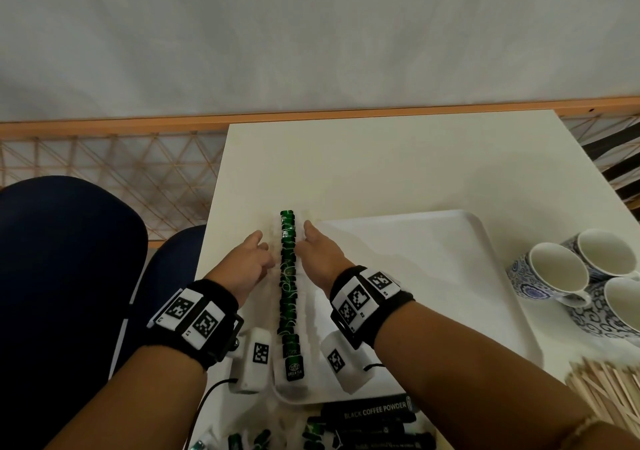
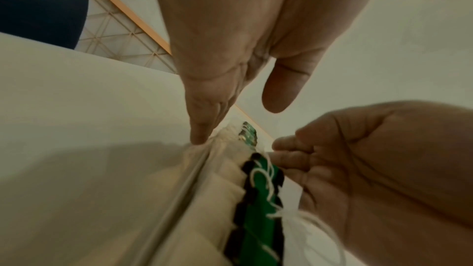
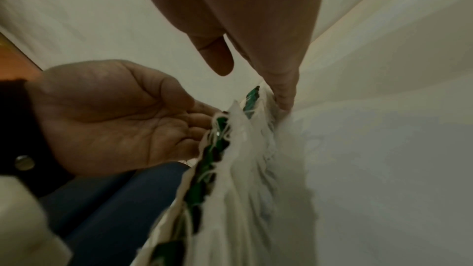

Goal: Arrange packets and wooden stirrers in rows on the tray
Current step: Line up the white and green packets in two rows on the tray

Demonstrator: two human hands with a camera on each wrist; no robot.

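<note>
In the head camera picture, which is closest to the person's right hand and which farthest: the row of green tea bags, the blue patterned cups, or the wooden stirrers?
From the right hand, nearest first:
1. Row of green tea bags, touching its fingers, just left of it.
2. Blue patterned cups, far right on the table.
3. Wooden stirrers, lower right corner, near the table's front edge.

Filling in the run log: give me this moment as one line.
left hand: open, touching tea bag row | right hand: open, opposite side | row: along tray left edge
</note>
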